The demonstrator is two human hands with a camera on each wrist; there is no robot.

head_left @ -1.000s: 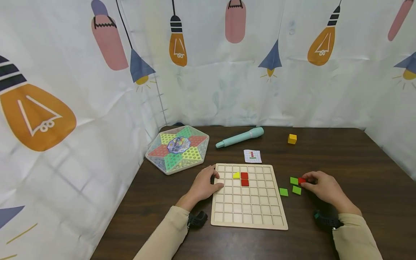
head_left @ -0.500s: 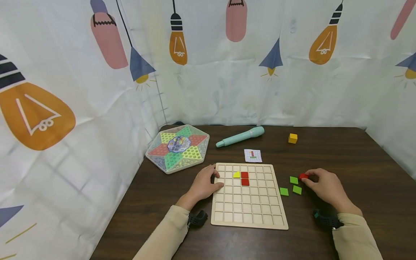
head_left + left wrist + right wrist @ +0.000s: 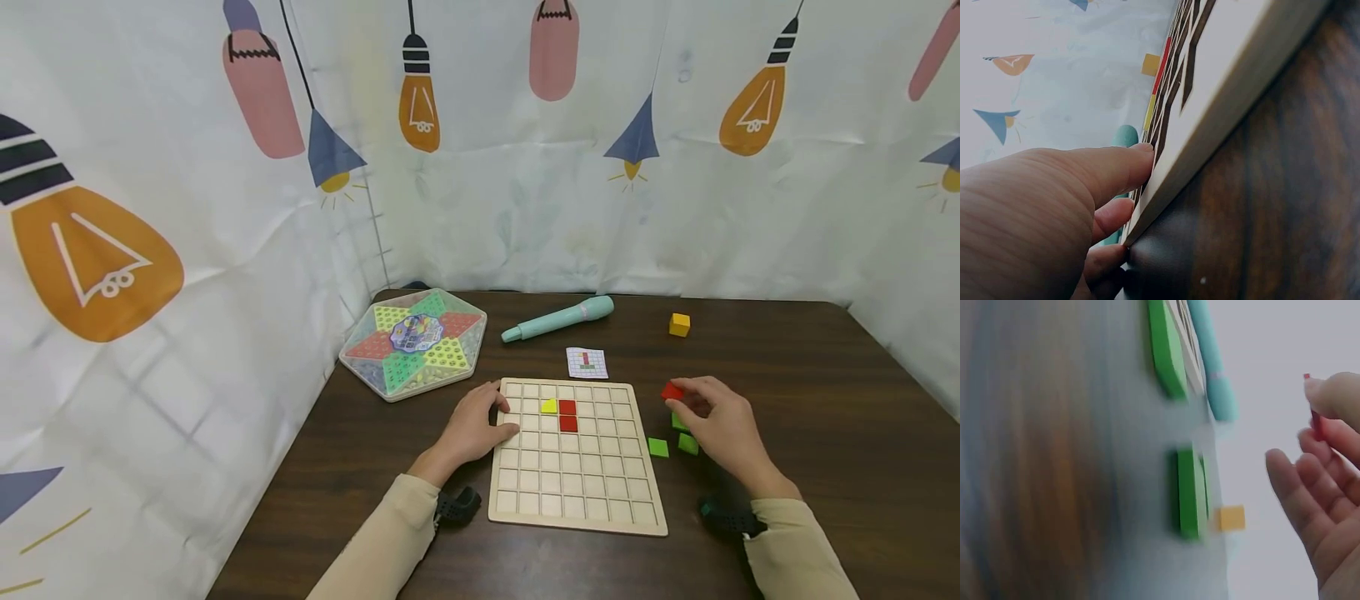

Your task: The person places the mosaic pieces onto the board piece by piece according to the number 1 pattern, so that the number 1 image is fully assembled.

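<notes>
The wooden grid board (image 3: 558,483) lies on the table, with one yellow tile (image 3: 549,406) and two red tiles (image 3: 567,423) set in its upper cells. My left hand (image 3: 468,429) rests at the board's left edge; in the left wrist view the thumb presses the rim and other fingertips touch the side. Between thumb and fingers my right hand (image 3: 723,421) pinches a red square tile (image 3: 672,391), raised above the table to the right of the board. Below that hand lie green tiles (image 3: 658,448), partly covered by its fingers in the head view.
Behind the board lies a small pattern card (image 3: 587,363), with a teal microphone-shaped stick (image 3: 558,319) beyond. A hexagonal game box (image 3: 414,342) lies at the back left. One yellow cube (image 3: 678,325) sits at the back right of the dark table (image 3: 817,375). Printed curtains hang behind.
My right hand has lifted the red tile from beside the green tiles and moved it left and away from me, toward the board. The left hand keeps its place.
</notes>
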